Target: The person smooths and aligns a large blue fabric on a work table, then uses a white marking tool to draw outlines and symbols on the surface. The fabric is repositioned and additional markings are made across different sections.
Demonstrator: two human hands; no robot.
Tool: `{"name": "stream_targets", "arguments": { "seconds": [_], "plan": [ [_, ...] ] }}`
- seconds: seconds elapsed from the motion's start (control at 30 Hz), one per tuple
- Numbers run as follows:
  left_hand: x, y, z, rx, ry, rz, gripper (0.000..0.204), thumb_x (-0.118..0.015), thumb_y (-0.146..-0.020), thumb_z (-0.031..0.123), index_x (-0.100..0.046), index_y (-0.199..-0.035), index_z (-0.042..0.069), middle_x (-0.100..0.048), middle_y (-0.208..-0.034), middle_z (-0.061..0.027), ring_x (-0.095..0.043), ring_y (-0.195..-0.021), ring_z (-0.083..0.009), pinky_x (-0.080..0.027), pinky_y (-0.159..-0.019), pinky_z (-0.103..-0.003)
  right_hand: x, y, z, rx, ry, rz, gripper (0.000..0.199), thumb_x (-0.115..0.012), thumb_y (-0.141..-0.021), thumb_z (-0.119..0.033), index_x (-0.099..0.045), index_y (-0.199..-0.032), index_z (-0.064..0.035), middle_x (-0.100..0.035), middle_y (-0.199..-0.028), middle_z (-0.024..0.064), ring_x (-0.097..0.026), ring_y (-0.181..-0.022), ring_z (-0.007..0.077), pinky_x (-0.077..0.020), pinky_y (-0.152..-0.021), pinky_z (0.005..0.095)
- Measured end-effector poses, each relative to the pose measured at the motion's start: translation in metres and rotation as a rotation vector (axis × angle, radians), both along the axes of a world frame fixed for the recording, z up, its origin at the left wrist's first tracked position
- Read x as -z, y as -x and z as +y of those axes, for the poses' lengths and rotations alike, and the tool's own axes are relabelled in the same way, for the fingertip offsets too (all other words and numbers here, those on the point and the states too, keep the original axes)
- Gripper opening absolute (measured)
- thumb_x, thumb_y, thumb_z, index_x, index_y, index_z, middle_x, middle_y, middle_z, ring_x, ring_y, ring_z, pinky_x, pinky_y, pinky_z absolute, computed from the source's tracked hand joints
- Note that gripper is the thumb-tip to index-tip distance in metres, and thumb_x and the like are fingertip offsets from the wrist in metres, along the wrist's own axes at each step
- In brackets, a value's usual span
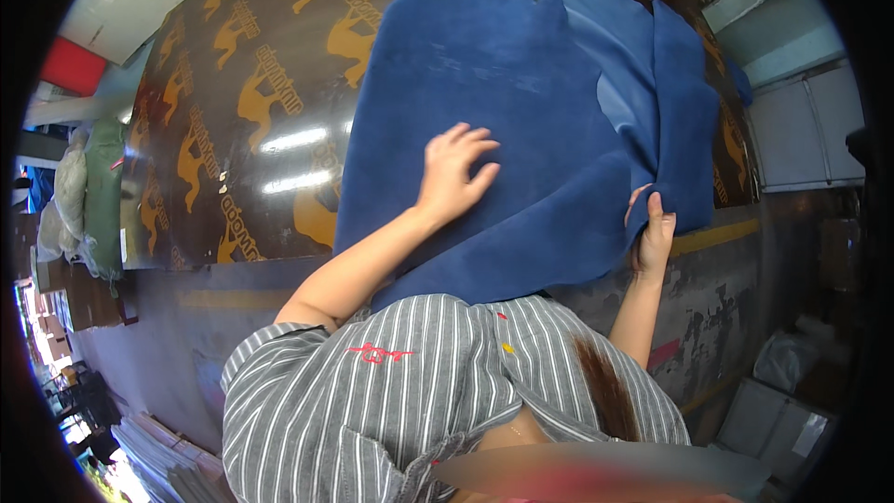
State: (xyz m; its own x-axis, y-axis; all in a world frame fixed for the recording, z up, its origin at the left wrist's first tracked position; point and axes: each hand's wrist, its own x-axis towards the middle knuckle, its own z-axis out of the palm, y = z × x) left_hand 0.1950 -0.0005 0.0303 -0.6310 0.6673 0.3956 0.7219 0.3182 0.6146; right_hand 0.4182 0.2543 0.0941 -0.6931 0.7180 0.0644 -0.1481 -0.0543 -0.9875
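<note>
The right hand (656, 237) pinches the near right edge of the blue sheet (531, 121), which spreads leftward across the table (312, 135) beneath the splayed left hand (453, 173).

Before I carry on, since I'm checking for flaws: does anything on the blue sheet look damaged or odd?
Yes: pale, streaky marks cross the upper middle of the blue sheet, breaking its fairly even colour; whether scuffs or nap, I can't tell. The right hand grips its edge, away from them.
</note>
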Motion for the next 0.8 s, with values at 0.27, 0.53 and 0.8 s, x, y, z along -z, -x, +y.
{"name": "stream_targets", "arguments": {
  "seconds": [0.27, 0.53, 0.8],
  "plan": [
    [-0.022, -0.029, -0.098, -0.626, 0.272, -0.07, 0.057, -0.076, -0.085, 0.043, -0.06, -0.126, 0.007, -0.056, -0.132, -0.0103, -0.047, -0.128, -0.0303, -0.029, -0.11, -0.049, -0.008, 0.038, -0.005, -0.28, -0.183, -0.04, 0.03, -0.063, -0.103, -0.028, -0.068, -0.101, 0.0017, -0.062, -0.099, 0.0005, -0.056, -0.095, 0.0112, -0.0427, -0.09, 0.027],
    [-0.004, -0.057, -0.037, -0.816, 0.578, -0.346, 0.125, -0.061, -0.079, 0.081, -0.017, -0.158, -0.005, -0.007, -0.164, -0.0324, 0.006, -0.152, -0.0511, 0.007, -0.114, -0.072, -0.013, 0.061, 0.012, -0.421, -0.15, 0.098, 0.031, -0.064, -0.101, -0.031, -0.068, -0.1, 0.0002, -0.064, -0.098, -0.0001, -0.053, -0.091, 0.0093, -0.0406, -0.086, 0.025],
    [0.01, -0.054, -0.014, -0.804, 0.594, -0.147, 0.118, -0.059, -0.078, 0.083, -0.023, -0.161, 0.008, -0.011, -0.167, -0.0253, 0.003, -0.153, -0.049, 0.004, -0.115, -0.073, -0.031, 0.073, -0.007, -0.693, 0.053, 0.322, 0.027, -0.069, -0.098, -0.027, -0.068, -0.102, -0.0007, -0.069, -0.098, 0.0091, -0.063, -0.092, 0.0162, -0.0495, -0.087, 0.031]
  ]
}}
